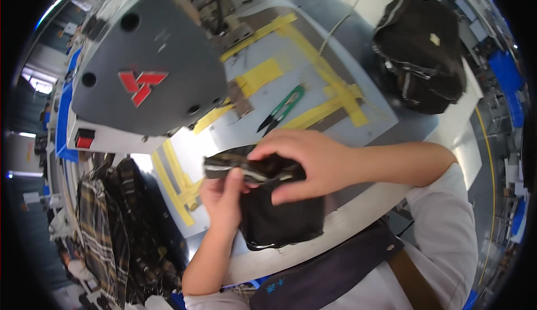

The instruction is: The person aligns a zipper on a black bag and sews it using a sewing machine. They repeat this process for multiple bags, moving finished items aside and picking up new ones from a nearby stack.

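A small black fabric pouch (282, 220) lies at the table's near edge, its opening turned up and showing a plaid lining and a pale strip along the rim. My left hand (222, 201) pinches the left end of that rim between thumb and fingers. Across the opening reaches my right hand (313, 161), fingers curled over the far rim and thumb on the near side, so the pouch sits in its grasp. Beyond the right hand, green thread snips (286, 107) with dark blades rest on the table, apart from both hands.
A grey sewing machine head (162, 52) overhangs the left of the work surface. Plaid fabric pieces (106, 220) hang at the left. Another black bag with zips (425, 47) stands at the far right. Yellow tape (349, 103) marks the table, and a cord (335, 27) runs across it.
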The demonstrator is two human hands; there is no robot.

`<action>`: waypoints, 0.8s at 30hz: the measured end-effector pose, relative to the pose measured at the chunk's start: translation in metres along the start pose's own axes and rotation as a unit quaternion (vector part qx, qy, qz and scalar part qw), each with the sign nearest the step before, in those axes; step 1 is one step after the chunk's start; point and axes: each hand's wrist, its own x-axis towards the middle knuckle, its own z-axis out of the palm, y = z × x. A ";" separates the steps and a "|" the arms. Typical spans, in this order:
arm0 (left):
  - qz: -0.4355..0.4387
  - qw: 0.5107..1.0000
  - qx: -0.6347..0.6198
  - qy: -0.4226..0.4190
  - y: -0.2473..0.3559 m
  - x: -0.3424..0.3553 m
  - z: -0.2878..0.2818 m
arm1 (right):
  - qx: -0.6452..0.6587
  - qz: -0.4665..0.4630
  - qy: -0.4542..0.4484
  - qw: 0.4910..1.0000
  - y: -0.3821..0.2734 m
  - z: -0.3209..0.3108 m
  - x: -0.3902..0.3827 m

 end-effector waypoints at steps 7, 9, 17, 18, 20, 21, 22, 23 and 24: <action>0.088 0.990 -0.038 -0.107 -0.009 -0.004 0.005 | -0.120 0.078 0.114 0.983 0.010 -0.021 -0.034; 0.137 0.978 -0.005 -0.159 -0.009 -0.006 0.000 | -0.147 0.150 0.146 0.967 -0.029 -0.052 -0.041; 0.123 0.988 0.035 -0.088 -0.005 -0.005 -0.001 | 0.031 0.099 0.465 0.879 -0.065 -0.246 -0.103; 0.114 0.989 0.037 -0.085 -0.005 -0.005 0.002 | -0.014 0.129 0.482 0.867 -0.052 -0.274 -0.119; 0.111 0.988 0.042 -0.099 -0.007 -0.004 0.004 | -0.121 0.241 0.507 0.819 -0.019 -0.322 -0.151; 0.109 0.987 0.045 -0.106 -0.007 -0.004 0.004 | -0.184 0.302 0.497 0.793 -0.002 -0.342 -0.165; 0.078 0.989 -0.005 -0.127 -0.008 -0.003 0.007 | -0.209 0.300 0.505 0.782 0.022 -0.372 -0.197; 0.077 0.989 0.002 -0.125 -0.007 -0.004 0.005 | -0.212 0.314 0.512 0.771 0.032 -0.374 -0.200; 0.075 0.990 0.008 -0.122 -0.006 -0.006 0.004 | -0.214 0.329 0.518 0.760 0.037 -0.373 -0.197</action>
